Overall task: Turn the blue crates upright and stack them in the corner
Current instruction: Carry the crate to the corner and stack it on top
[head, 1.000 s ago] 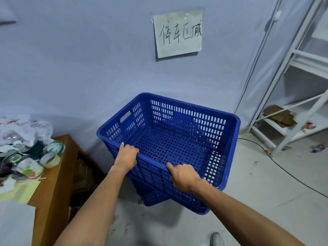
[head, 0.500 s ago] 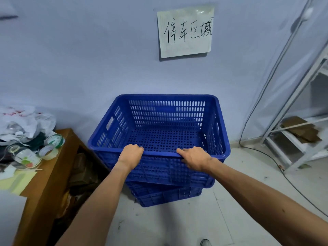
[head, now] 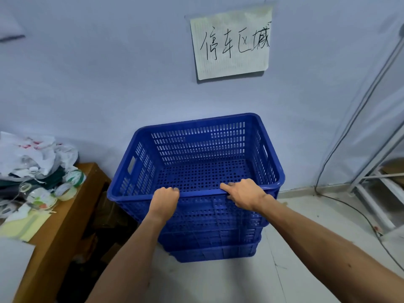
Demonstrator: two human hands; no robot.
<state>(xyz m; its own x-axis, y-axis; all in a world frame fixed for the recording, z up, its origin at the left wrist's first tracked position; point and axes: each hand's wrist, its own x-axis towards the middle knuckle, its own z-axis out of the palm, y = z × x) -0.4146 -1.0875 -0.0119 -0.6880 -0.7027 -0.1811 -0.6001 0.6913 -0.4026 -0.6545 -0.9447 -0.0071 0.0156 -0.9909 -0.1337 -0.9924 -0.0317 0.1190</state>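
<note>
An upright blue perforated crate (head: 196, 149) sits nested on top of another blue crate (head: 214, 251) on the floor against the wall. My left hand (head: 165, 199) grips the near rim of the top crate, fingers curled over it. My right hand (head: 243, 193) grips the same rim further right, index finger lying along the edge. The top crate is empty. Only the lower front of the bottom crate shows.
A wooden table (head: 63, 217) stands close on the left, piled with tape rolls (head: 67, 186), plastic bags and papers. A handwritten paper sign (head: 231, 42) hangs on the wall. A white metal rack (head: 376, 184) and a cable (head: 354, 211) lie at the right.
The top crate has swung from an angle to square with the wall and dropped lower onto the bottom crate. Both hands kept hold of its near rim.
</note>
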